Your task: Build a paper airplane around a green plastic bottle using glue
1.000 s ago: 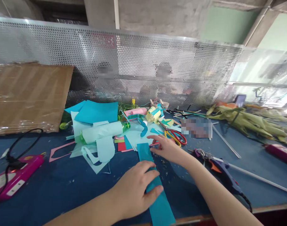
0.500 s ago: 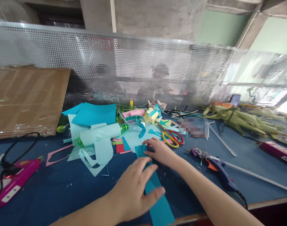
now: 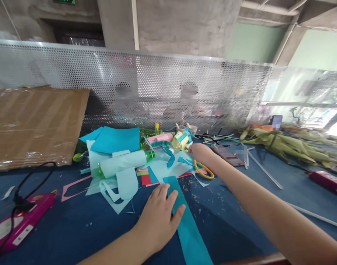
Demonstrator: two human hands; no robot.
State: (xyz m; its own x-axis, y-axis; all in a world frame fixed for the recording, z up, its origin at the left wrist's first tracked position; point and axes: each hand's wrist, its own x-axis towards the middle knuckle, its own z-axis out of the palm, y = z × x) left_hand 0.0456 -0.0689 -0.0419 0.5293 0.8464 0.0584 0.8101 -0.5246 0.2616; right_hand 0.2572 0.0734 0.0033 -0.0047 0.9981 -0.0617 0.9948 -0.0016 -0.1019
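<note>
My left hand (image 3: 161,211) lies with its fingers apart, the fingertips on a long blue paper strip (image 3: 189,224) that runs toward the table's front edge. Farther off, my right hand (image 3: 200,154) reaches into the heap of craft things, its fingers curled together; what they close on is hidden. Just under that wrist shows the yellow handle of a pair of scissors (image 3: 204,170); the hand and forearm cover the rest. Beside the fingers lies a small yellow bottle with a blue band (image 3: 181,140). Pale blue paper (image 3: 157,165) spreads to the left of it.
A paper-wrapped green bottle (image 3: 124,162) lies left of centre, with blue sheets (image 3: 117,140) behind. Cardboard (image 3: 38,129) leans against a perforated metal screen (image 3: 157,77). Magenta power strips (image 3: 32,217) sit at both sides. Corn husks (image 3: 284,141) and a phone (image 3: 229,154) are to the right.
My right hand has left the blue strip and moved away and to the right, over the scissors. My left hand has settled onto the strip. The forearm now covers the glue gun.
</note>
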